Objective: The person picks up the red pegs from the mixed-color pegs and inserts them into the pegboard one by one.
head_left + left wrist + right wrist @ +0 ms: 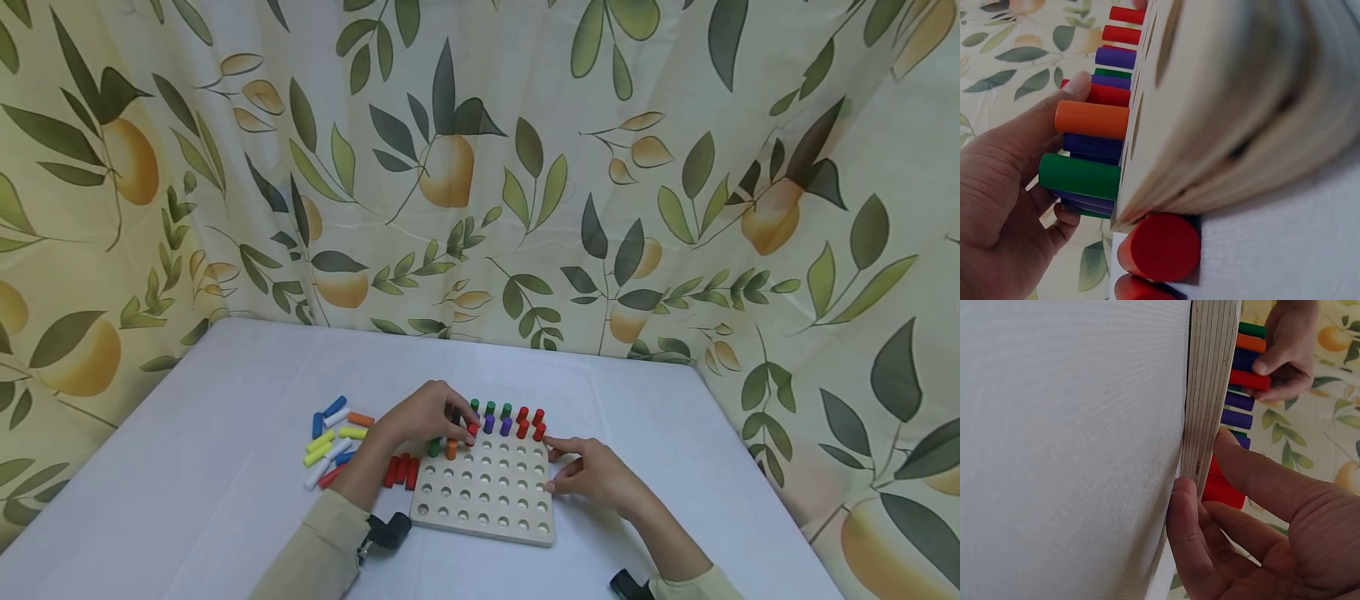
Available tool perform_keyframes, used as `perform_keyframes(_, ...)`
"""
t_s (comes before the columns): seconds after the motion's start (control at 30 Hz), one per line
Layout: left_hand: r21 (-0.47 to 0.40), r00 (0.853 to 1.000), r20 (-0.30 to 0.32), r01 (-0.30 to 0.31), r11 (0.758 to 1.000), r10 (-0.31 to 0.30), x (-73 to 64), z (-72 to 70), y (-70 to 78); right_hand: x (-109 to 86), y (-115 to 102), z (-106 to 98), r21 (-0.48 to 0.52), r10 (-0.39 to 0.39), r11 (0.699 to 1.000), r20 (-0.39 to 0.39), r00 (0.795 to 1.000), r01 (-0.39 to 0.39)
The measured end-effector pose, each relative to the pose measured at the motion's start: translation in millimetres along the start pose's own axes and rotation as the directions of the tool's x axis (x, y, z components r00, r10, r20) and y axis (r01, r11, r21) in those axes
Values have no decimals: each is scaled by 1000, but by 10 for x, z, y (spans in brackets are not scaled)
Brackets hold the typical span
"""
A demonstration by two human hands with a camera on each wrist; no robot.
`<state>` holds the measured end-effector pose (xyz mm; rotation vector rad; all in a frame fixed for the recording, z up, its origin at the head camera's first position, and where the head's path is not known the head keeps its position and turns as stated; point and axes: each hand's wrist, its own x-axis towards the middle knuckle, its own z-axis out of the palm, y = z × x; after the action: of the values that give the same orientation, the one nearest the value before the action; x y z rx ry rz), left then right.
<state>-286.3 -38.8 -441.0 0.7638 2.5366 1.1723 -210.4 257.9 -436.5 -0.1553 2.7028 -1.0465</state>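
My left hand [423, 414] pinches a red peg [472, 430] between thumb and fingers; the peg stands upright at a hole in the third row of the wooden pegboard [480, 530]. Just beside it are an orange peg [452, 450] and a green peg [434, 447], both upright in the same row. At the board's right edge, my right hand [592, 473] grips the rim with thumb and fingers. Green, purple and red pegs fill the two far rows, partly hidden behind the left hand. The nearer rows show bare holes.
Loose blue, white, orange and yellow pegs [321, 442] lie scattered on the white tabletop [187, 500] left of the board. Several red pegs [401, 471] lie against the board's left side. A leaf-and-fruit patterned curtain [480, 250] hangs behind the table.
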Motion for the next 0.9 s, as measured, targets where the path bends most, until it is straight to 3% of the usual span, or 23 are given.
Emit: perform_keyframes(0.9,18,1000,8,15,1000,-15,-4,-11,21,2,8,7,11,-4,1000,4,1000,4)
